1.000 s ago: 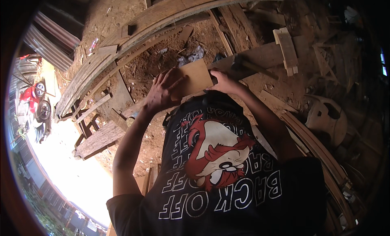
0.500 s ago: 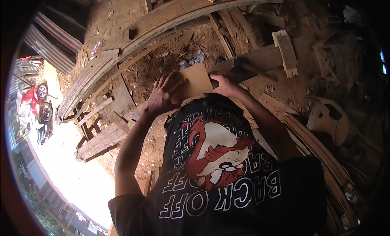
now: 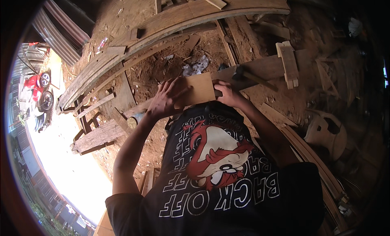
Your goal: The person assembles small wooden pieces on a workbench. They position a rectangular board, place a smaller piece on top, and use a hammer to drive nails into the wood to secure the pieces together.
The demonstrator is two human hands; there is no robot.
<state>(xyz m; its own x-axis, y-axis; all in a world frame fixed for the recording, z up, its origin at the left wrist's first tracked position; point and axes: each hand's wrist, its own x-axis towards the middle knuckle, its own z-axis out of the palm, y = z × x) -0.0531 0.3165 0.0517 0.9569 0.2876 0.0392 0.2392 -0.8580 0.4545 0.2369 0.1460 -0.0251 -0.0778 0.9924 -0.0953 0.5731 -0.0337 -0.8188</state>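
A small, flat, light-brown rectangular wooden board (image 3: 200, 89) is in front of my waist. My left hand (image 3: 170, 95) grips its left part, fingers spread over the upper face. At the board's right edge is my right hand (image 3: 229, 94), its fingers curled in. Something dark shows between those fingers, too small to name; it may be only shadow. Just beyond my right hand, a hammer (image 3: 260, 80) with a dark head and wooden handle lies on a wide plank (image 3: 268, 67).
A long thick beam (image 3: 174, 24) crosses the far side, with small wood offcuts on it. Crumpled plastic (image 3: 197, 66) lies on the dirt ground. Joined short boards (image 3: 287, 63) rest at the right, near a broken plastic chair (image 3: 327, 132). A red motorcycle (image 3: 38, 89) stands far left.
The board has shifted slightly right and nearer to me, with my left hand still on it. My right hand has moved a little right and nearer, and its fingers have curled in.
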